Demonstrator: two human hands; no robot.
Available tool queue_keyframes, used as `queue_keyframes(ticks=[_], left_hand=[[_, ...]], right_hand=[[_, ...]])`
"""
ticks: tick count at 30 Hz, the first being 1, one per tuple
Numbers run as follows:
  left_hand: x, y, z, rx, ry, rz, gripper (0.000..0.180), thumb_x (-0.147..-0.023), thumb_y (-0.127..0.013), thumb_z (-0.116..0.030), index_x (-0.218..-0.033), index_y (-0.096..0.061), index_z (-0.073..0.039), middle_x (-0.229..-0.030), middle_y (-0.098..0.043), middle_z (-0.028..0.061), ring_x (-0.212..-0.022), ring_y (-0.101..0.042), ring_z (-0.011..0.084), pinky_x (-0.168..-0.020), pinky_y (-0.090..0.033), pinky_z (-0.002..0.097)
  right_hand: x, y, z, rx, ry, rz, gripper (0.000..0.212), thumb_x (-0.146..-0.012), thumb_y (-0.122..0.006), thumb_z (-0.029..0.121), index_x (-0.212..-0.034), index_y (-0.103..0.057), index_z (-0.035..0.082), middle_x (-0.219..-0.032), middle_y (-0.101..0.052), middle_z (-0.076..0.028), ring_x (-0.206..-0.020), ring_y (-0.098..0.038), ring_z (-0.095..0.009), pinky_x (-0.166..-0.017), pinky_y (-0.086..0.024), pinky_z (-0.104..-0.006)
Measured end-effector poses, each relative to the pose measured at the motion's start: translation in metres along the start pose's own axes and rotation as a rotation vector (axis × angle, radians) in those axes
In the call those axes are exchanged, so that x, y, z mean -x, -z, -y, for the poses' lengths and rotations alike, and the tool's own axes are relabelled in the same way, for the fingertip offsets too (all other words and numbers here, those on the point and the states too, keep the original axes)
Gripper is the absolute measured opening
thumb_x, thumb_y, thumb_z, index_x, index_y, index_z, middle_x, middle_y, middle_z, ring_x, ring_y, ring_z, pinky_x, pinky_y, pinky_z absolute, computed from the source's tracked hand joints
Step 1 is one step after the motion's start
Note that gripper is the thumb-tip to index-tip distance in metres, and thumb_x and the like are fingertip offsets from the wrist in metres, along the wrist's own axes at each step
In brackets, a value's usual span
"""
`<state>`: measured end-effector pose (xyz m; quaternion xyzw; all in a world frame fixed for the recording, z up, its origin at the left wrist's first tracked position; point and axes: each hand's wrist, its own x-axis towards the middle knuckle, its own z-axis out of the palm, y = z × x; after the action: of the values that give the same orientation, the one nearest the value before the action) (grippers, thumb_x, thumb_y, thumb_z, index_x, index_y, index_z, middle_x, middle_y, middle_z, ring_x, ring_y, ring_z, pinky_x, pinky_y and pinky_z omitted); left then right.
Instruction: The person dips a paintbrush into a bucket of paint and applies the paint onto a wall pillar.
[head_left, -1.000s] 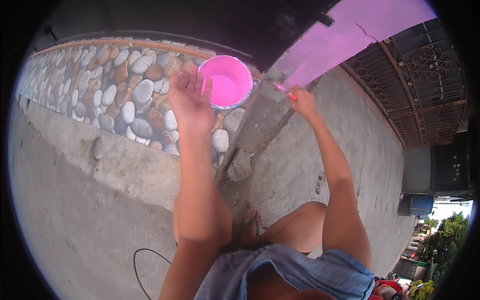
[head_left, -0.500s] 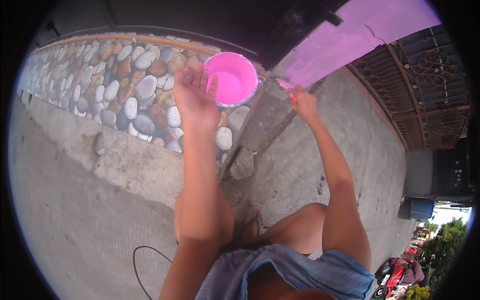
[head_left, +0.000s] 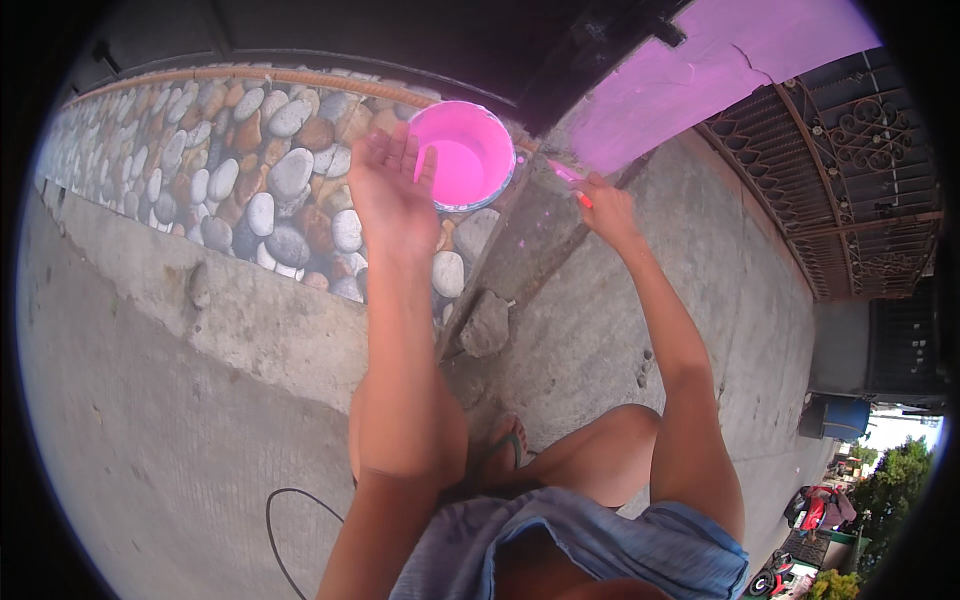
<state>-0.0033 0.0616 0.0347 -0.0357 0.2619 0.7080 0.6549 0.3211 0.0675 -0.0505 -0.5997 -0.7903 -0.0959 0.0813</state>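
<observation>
A paintbrush (head_left: 566, 173) with a red-orange handle and pink-coated bristles is gripped in my right hand (head_left: 608, 212). Its bristles are by the lower edge of a pink-painted wall (head_left: 640, 100); whether they touch it I cannot tell. To the left, a round bucket (head_left: 497, 150) of bright pink paint stands on the pebble-patterned surface, its inner wall coated pink. My left hand (head_left: 397, 195) is palm up beside the bucket, fingers stretched out and holding nothing. Its fingertips overlap the bucket's left rim in view; contact is unclear.
A dark gate or door (head_left: 400, 50) borders the pebble-patterned surface (head_left: 240, 175). A loose chunk of stone (head_left: 486, 323) lies by the low concrete edge. A thin black cable (head_left: 270, 525) curves over the ground at lower left. Rusty metal grillwork (head_left: 860, 170) stands at right.
My right hand has shifted very slightly and the brush has tilted a little. The left hand keeps its palm-up pose beside the bucket.
</observation>
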Motion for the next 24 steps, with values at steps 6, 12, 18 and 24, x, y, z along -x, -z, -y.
queue_keyframes(ticks=[6,12,18,24], left_hand=[[0.000,0.004,-0.007,-0.035,-0.019,0.018,0.049,-0.092,-0.044,-0.023,-0.131,-0.029,0.003,-0.131,-0.037,0.0183,-0.123,-0.037,0.0259,-0.106,-0.032,0.0406],[-0.003,0.006,-0.013,-0.016,-0.020,-0.011,0.044,-0.089,-0.048,-0.020,-0.125,-0.034,0.000,-0.126,-0.041,0.0167,-0.117,-0.040,0.0243,-0.103,-0.036,0.0403],[-0.001,0.003,-0.008,-0.006,-0.001,-0.010,0.039,-0.088,-0.049,-0.019,-0.120,-0.036,-0.001,-0.124,-0.041,0.0157,-0.116,-0.041,0.0242,-0.102,-0.037,0.0398],[-0.006,0.006,-0.011,0.000,-0.012,-0.007,0.041,-0.088,-0.049,-0.019,-0.122,-0.035,0.000,-0.124,-0.041,0.0155,-0.116,-0.041,0.0239,-0.102,-0.037,0.0399]], right_hand=[[-0.033,0.034,0.007,0.003,-0.066,-0.169,0.026,-0.075,-0.065,0.009,-0.100,-0.066,0.016,-0.088,-0.058,-0.007,-0.071,-0.063,-0.031,-0.062,-0.050,-0.0412],[-0.010,0.019,0.037,-0.064,-0.137,-0.108,0.024,-0.078,-0.064,0.009,-0.100,-0.067,0.015,-0.091,-0.059,-0.007,-0.074,-0.063,-0.032,-0.065,-0.050,-0.0432],[-0.040,-0.010,0.001,-0.035,-0.125,0.001,0.021,-0.080,-0.062,0.014,-0.100,-0.067,0.015,-0.092,-0.060,-0.008,-0.075,-0.063,-0.033,-0.067,-0.049,-0.0453],[-0.016,0.003,0.028,-0.099,-0.156,-0.104,0.020,-0.081,-0.061,0.016,-0.099,-0.067,0.015,-0.090,-0.059,-0.009,-0.075,-0.062,-0.033,-0.066,-0.049,-0.0452]])
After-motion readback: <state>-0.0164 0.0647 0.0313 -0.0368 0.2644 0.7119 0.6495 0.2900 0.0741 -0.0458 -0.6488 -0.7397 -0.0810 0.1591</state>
